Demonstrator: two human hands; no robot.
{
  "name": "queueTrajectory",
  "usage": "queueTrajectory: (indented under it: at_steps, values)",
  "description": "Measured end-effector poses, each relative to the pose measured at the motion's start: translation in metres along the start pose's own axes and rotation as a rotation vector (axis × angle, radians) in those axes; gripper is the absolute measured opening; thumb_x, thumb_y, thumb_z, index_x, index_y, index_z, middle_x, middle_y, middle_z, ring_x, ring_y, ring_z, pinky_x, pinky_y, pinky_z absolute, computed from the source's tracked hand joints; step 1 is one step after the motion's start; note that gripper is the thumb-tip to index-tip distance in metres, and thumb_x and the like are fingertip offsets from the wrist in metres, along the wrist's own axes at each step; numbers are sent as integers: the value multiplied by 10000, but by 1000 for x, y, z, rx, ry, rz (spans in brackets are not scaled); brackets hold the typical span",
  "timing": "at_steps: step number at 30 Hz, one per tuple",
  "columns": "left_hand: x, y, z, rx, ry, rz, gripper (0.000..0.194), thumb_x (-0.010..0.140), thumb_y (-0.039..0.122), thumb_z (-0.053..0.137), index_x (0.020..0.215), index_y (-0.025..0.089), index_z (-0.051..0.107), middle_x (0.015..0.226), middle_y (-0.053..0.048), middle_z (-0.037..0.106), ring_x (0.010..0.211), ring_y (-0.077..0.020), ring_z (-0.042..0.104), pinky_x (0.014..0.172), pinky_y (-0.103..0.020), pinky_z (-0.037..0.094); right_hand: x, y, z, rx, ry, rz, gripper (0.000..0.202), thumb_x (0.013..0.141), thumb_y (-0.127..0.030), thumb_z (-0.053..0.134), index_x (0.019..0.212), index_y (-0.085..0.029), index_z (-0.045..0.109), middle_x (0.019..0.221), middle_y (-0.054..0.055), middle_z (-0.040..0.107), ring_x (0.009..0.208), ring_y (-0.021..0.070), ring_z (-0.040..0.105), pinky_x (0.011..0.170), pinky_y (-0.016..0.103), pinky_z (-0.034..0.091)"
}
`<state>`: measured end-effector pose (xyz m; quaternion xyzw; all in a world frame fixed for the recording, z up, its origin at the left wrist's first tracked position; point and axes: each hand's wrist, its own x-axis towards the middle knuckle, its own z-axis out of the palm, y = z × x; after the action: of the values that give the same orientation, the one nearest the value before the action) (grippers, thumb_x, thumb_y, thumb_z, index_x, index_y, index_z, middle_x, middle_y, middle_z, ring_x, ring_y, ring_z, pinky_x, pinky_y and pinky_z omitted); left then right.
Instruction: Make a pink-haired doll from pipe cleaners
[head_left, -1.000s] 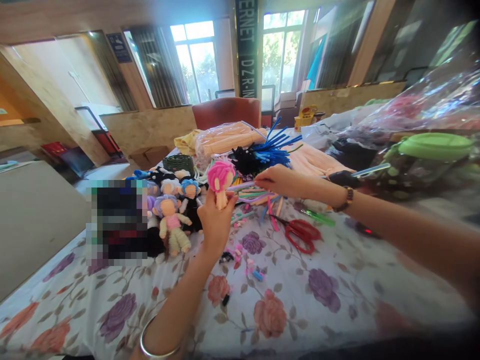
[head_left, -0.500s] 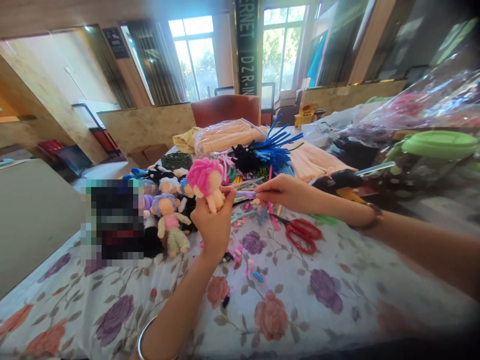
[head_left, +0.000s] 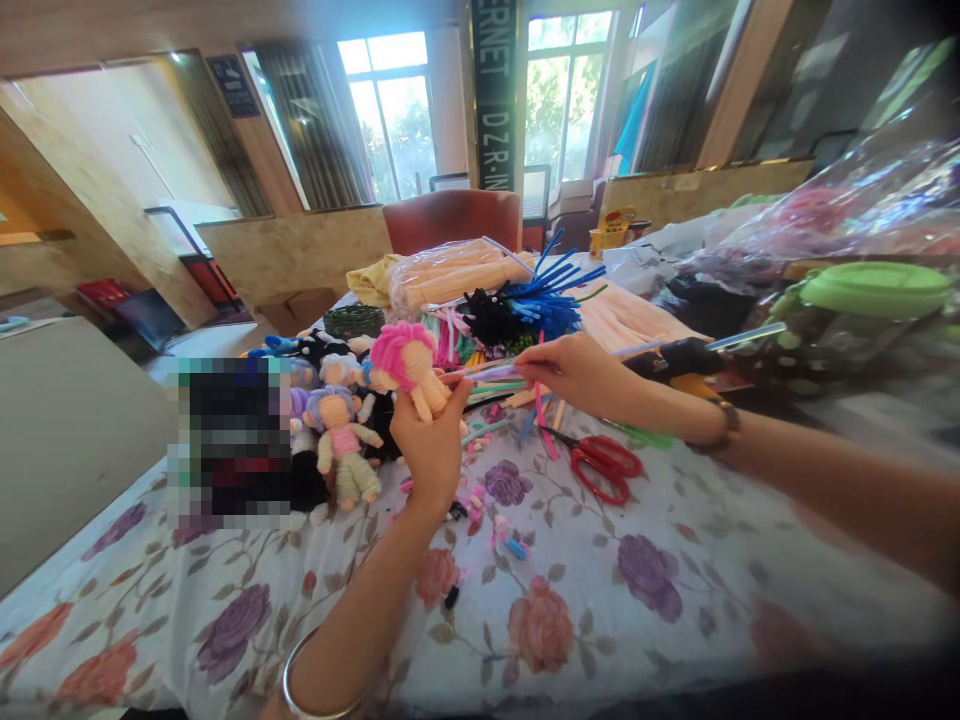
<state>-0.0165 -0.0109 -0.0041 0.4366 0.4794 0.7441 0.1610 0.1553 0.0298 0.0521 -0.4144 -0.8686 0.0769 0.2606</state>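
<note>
My left hand [head_left: 429, 445] is closed around the body of a small doll [head_left: 405, 355] with bright pink hair and a peach face and arms. A lilac pipe cleaner [head_left: 495, 374] stretches from the doll's side and my left fingertips across to my right hand [head_left: 570, 370], which pinches it between thumb and fingers. Its far end is hidden behind the right hand. Just below the right hand lie red-handled scissors [head_left: 604, 468], blades pointing left. To the left of the held doll, a lilac-haired doll [head_left: 346, 450] in a pink top leans against several other dolls.
Bundles of peach [head_left: 465, 270] and blue pipe cleaners [head_left: 555, 295] lie at the back. A black glue gun [head_left: 686, 360] with a clear stick is beyond the right wrist. At the right stands a green-lidded jar [head_left: 874, 290]. Small offcuts [head_left: 480, 505] dot the flowered tablecloth [head_left: 540, 625].
The doll has tilted and shifted slightly left and down in my left hand. My right hand has moved a little up and right, with more of the lilac pipe cleaner showing between the hands.
</note>
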Motion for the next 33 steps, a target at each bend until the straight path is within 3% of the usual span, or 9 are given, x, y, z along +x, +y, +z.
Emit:
queueTrajectory:
  at_steps: [6, 13, 21, 27, 33]
  values:
    - [9, -11, -2, -168, 2, -196, 226, 752, 315, 631, 894, 159, 549, 823, -47, 680, 737, -170, 681, 663, -298, 560, 31, 30, -4, -270, 48, 67, 294, 901, -220, 431, 982, -135, 700, 852, 82, 722, 750, 180, 627, 669, 248, 381]
    - [10, -16, -2, -194, -10, -301, 172, 761, 253, 584, 886, 171, 499, 775, -18, 633, 604, -134, 645, 579, -280, 554, 43, 55, 10, -91, -184, 15, 227, 847, -267, 514, 914, -130, 682, 792, 40, 723, 678, 131, 613, 618, 201, 399]
    - [9, -19, -2, -105, -56, -319, 162, 752, 266, 578, 872, 173, 525, 766, -13, 624, 572, -134, 631, 522, -264, 531, 44, 58, 32, -146, -168, -23, 239, 807, -185, 529, 928, -112, 722, 932, 92, 720, 834, 168, 616, 743, 226, 410]
    - [7, -18, 1, -161, -84, -402, 181, 722, 180, 587, 877, 181, 494, 790, -30, 650, 661, -171, 680, 557, -287, 559, 39, 59, 35, -199, -220, -3, 204, 799, -238, 568, 875, -134, 726, 777, 35, 721, 696, 138, 619, 606, 200, 395]
    - [4, -14, 4, -206, -118, -466, 190, 725, 161, 606, 882, 178, 501, 882, -61, 677, 718, -188, 690, 665, -358, 580, 36, 50, 23, -357, -189, 53, 286, 918, -233, 439, 885, -110, 696, 814, 126, 711, 737, 188, 644, 588, 240, 356]
